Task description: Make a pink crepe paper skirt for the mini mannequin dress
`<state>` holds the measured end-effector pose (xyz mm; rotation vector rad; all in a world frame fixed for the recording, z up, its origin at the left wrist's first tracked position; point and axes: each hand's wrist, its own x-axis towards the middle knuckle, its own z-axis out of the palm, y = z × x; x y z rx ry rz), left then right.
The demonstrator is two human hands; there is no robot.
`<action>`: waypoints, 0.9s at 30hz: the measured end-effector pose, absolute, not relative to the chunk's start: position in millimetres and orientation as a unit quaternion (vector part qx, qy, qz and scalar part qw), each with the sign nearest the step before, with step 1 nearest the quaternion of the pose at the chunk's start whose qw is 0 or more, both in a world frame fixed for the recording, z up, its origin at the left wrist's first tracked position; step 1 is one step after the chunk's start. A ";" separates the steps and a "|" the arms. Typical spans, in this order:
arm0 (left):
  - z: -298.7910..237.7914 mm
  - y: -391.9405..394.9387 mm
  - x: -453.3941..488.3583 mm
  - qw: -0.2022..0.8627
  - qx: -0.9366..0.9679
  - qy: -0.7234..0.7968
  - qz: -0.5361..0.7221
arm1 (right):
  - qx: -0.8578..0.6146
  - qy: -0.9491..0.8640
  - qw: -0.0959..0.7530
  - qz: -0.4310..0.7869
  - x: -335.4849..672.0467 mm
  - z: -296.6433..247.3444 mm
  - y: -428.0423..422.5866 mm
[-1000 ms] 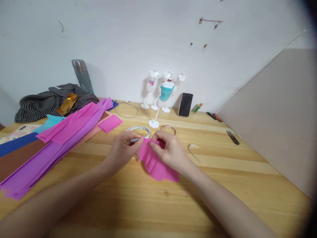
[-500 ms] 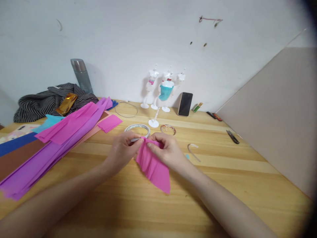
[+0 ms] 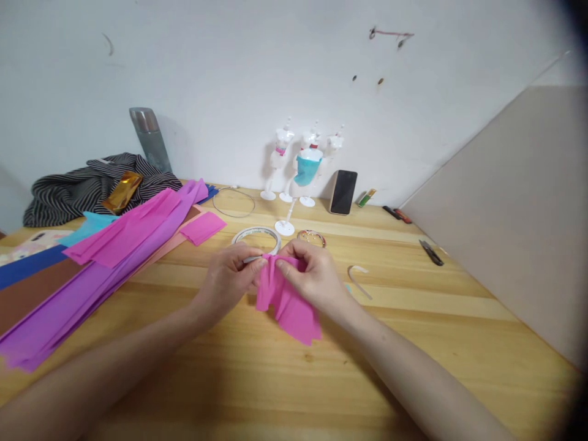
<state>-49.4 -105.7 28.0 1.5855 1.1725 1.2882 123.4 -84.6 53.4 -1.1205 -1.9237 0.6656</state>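
A piece of pink crepe paper (image 3: 288,303) hangs over the wooden table (image 3: 413,343), gathered at its top edge. My left hand (image 3: 228,280) pinches the top left of the gather, fingers closed on the paper. My right hand (image 3: 315,275) pinches the top right of it, fingers closed too. The two hands nearly touch. A white roll of tape (image 3: 256,237) lies just behind them, and a small beaded ring (image 3: 311,237) lies behind my right hand.
Long pink and purple paper sheets (image 3: 101,257) lie at the left, with striped cloth (image 3: 92,184) and a metal flask (image 3: 146,139) behind. White figurines (image 3: 301,165), a phone (image 3: 344,192), a wire hoop (image 3: 234,203), a curved white strip (image 3: 357,277) and snips (image 3: 430,252) are nearby. A grey board (image 3: 519,208) leans at the right.
The pink paper has been gathered tighter at the top, and its hanging part has become narrower and shorter. Both hands stay in almost the same place.
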 end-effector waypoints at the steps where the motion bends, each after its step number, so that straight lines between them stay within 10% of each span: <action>1: 28.1 -105.7 -49.0 0.389 0.616 0.462 0.506 | -0.442 -0.763 0.398 0.254 123.2 53.4 -84.6; 27: 21.7 -107.6 -40.0 0.382 0.595 0.456 0.540 | -0.440 -0.771 0.388 0.246 118.1 46.8 -86.9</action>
